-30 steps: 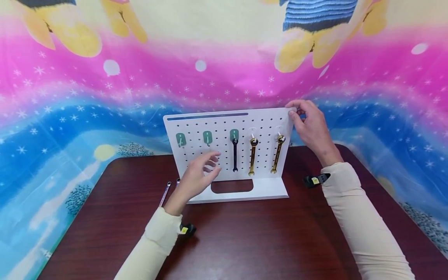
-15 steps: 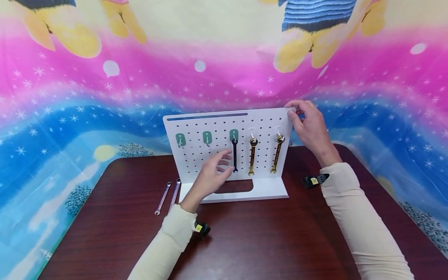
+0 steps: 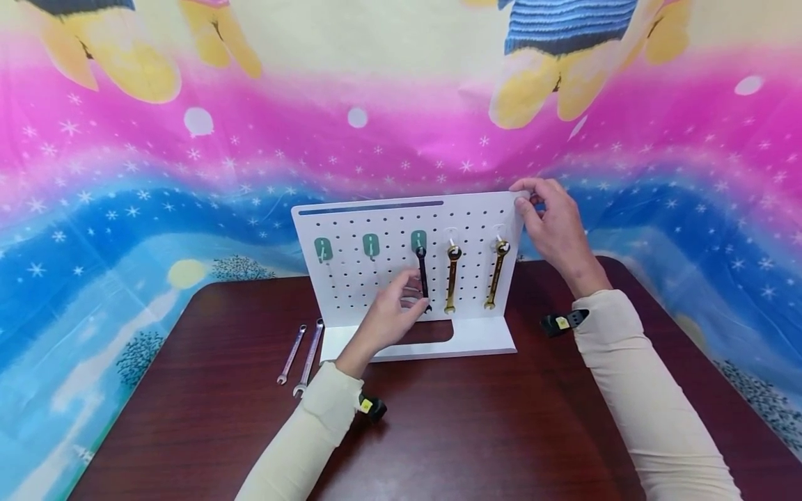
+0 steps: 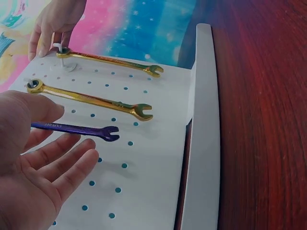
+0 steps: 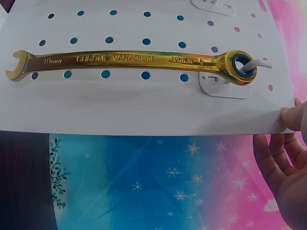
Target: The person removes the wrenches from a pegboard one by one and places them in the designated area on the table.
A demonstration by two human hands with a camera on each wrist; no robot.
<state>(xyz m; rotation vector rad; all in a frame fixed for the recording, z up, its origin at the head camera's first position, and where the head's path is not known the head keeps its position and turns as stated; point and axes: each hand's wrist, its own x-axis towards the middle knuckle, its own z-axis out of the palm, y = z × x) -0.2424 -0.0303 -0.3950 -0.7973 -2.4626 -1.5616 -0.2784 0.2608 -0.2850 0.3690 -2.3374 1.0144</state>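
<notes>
A white pegboard stand (image 3: 388,313) stands upright on the table. My left hand (image 3: 391,313) has its thumb and fingers loosely curled round the shank of a dark combination wrench (image 3: 422,268), purple-blue in the left wrist view, whose ring end hangs on a green-backed hook (image 3: 418,240). Two gold combination wrenches hang to its right, the near one (image 4: 91,99) and the outer one (image 5: 129,60), the latter marked 10mm. With thumb and fingers on either side, my right hand (image 3: 554,223) pinches the board's upper right corner.
Two silver-pink wrenches, a shorter one (image 3: 292,355) and a longer one (image 3: 310,358), lie on the dark wooden table (image 3: 207,410) left of the stand. Two green-backed hooks, the left one (image 3: 323,249) and the middle one (image 3: 372,245), carry nothing. A patterned cloth (image 3: 250,160) hangs behind.
My left hand has moved right along the board to the dark wrench, whose lower end has swung slightly right. The longer silver-pink wrench has come into fuller view. My right hand stays put.
</notes>
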